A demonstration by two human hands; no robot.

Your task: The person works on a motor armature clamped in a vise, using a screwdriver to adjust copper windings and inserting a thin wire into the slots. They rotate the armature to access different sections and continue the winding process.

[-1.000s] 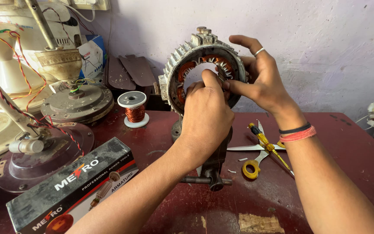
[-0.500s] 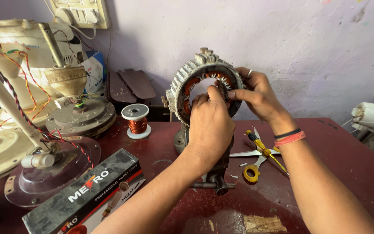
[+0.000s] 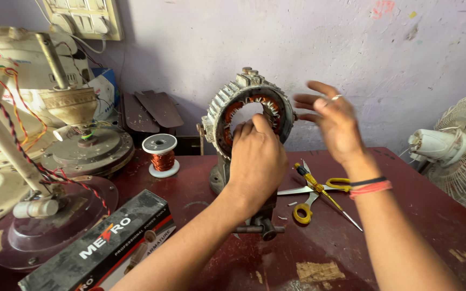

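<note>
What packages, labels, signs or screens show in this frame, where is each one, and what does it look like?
Cardboard box: near left corner of the dark red table, lying flat; long, black with white lettering, a red mark and a tool picture.
Blue and white package: back left against the wall, behind the fan motor; partly hidden.
Switch panel: on the wall, top left; cream, rectangular.
No screens or signs visible.

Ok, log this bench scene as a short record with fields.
Left hand: fingers pressed into the bore of the motor stator
Right hand: open, raised beside the stator, blurred, holding nothing
Stator mount: upright, in a small vise
Table: dark red, worn
Near right hand: scissors, screwdriver
Left of stator: copper wire spool, dark box
</note>
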